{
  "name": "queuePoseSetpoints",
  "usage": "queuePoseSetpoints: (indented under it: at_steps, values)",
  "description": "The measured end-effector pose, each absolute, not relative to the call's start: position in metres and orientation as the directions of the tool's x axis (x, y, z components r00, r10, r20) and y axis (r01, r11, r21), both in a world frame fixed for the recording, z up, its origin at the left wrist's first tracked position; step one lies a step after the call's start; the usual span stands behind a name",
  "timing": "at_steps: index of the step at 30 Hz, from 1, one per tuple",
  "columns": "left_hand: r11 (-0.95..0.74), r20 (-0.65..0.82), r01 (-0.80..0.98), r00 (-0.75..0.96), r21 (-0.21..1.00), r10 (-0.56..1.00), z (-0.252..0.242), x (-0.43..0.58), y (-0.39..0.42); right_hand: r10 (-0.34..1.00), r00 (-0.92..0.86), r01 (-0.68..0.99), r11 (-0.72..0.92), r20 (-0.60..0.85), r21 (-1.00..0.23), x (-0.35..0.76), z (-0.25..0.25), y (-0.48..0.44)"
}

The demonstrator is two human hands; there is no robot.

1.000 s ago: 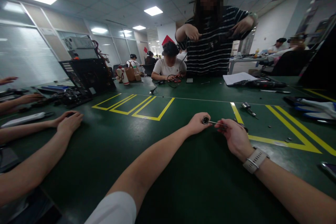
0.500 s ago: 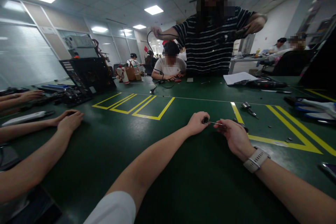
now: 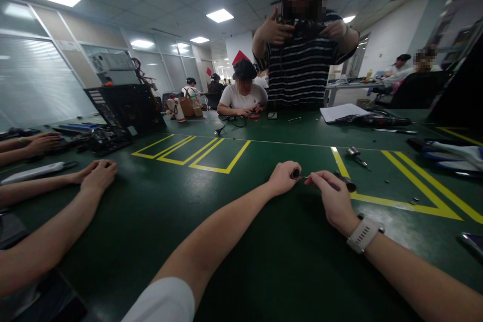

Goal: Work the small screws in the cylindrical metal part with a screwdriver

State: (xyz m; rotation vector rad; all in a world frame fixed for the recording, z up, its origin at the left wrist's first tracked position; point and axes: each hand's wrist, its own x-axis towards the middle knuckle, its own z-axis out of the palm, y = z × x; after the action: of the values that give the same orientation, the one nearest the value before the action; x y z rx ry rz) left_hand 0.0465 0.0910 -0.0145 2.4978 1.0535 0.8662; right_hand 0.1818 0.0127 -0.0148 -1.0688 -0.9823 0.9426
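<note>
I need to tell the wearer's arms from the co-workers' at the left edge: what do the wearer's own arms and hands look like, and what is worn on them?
Both forearms are bare. The left arm ends in a bare left hand and shows a white short sleeve at the bottom edge. The right hand is bare too, with a pale grey wristwatch on a perforated strap. No gloves or rings are visible.

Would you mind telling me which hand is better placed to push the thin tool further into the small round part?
Probably the right hand: it pinches the thin tool, tip at the round part. The left hand only holds that part.
</note>
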Motion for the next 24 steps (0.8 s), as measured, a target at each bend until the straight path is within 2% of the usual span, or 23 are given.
queuePoseSetpoints:
  at_steps: [2, 6, 12, 15, 19, 24]
  values:
    - [-0.698, 0.435, 0.569, 0.546, 0.434, 0.716, -0.0163, 0.0465, 0.0914, 0.946, 0.269, -0.101, 0.215, 0.182, -0.971, 0.1801, -0.014, 0.0111]
    - [-0.702, 0.441, 0.557, 0.547, 0.443, 0.712, -0.0198, 0.0459, 0.0943, 0.957, 0.257, -0.151, 0.18, 0.138, -0.972, 0.1818, -0.0109, 0.0123]
    - [-0.711, 0.431, 0.48, 0.572, 0.514, 0.698, -0.0197, 0.0446, 0.0976, 0.967, 0.253, -0.326, 0.07, -0.016, -0.943, 0.1888, -0.0083, 0.0185]
    - [-0.702, 0.429, 0.38, 0.587, 0.602, 0.686, -0.0195, 0.0448, 0.0977, 0.968, 0.249, -0.355, 0.058, -0.034, -0.933, 0.1889, -0.0081, 0.0191]
    - [-0.661, 0.416, 0.295, 0.585, 0.69, 0.696, -0.0199, 0.0455, 0.0971, 0.964, 0.266, -0.322, 0.101, 0.012, -0.942, 0.1863, -0.0081, 0.0166]
    - [-0.661, 0.385, 0.441, 0.565, 0.606, 0.73, -0.0158, 0.0461, 0.0934, 0.944, 0.292, -0.148, 0.206, 0.156, -0.967, 0.1821, -0.0099, 0.0105]
